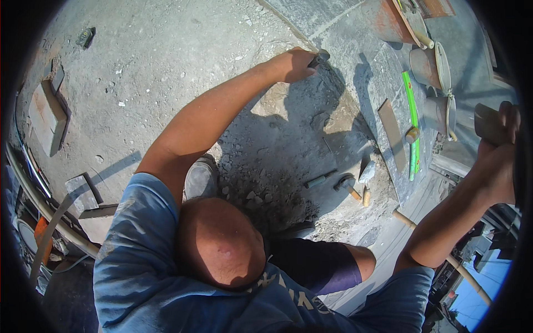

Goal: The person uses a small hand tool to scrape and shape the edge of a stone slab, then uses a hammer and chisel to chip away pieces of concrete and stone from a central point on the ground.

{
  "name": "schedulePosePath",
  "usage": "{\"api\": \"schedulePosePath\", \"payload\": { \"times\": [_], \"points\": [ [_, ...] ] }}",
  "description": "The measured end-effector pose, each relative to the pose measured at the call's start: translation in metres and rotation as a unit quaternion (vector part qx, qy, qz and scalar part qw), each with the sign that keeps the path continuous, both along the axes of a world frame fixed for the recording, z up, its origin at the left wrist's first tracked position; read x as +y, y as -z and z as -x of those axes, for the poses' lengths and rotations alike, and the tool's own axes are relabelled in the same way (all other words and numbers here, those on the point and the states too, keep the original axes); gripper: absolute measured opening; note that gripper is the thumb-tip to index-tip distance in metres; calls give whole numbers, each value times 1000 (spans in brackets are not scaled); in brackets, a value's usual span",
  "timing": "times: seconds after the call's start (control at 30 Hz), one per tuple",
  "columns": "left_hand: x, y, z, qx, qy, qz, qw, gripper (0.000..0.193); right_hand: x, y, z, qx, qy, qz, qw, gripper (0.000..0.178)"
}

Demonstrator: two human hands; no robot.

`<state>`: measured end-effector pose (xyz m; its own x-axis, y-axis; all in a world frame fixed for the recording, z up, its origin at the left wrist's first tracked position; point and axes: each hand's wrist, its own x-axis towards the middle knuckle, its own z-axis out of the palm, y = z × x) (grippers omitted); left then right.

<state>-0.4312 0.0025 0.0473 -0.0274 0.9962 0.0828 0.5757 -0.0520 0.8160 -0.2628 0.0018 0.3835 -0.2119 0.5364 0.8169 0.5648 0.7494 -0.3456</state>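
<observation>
Your left hand is clamped on a dark, round-ended, seemingly metal tool at far centre, long axis pointing far-right, well left of your right hand, which grips a grey-brown, blunt object.

Worn on the head, left one of a side-by-side fisheye pair. Looks steeply down at the concrete ground, filling most of the middle and upper left. Sits close to the blue shirt and bare knee, looming large at lower left and lower centre. Catches left hand farther off, upper centre; right hand out at right rim. Reaches wide enough to include blue sky, lower right. Bends straight edges; goes black in corners.
</observation>
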Motion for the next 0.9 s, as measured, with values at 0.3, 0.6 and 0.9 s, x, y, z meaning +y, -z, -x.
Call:
{"api": "schedulePosePath", "payload": {
  "times": [0.3, 0.6, 0.9],
  "points": [
    [-15, 3, 8, -20, -10, 10, 1000, 26, 9, 79, -53, -301, -54, 445, 841, 29],
    [-16, -2, 5, -3, 4, 17, 1000, 25, -2, 78, 1, 162, -391, 289, 859, 19],
    [-25, 10, 10, 11, -3, 49, 999, 25, 2, 31, -8, -184, -116, 347, 912, 28]
  ]
}}
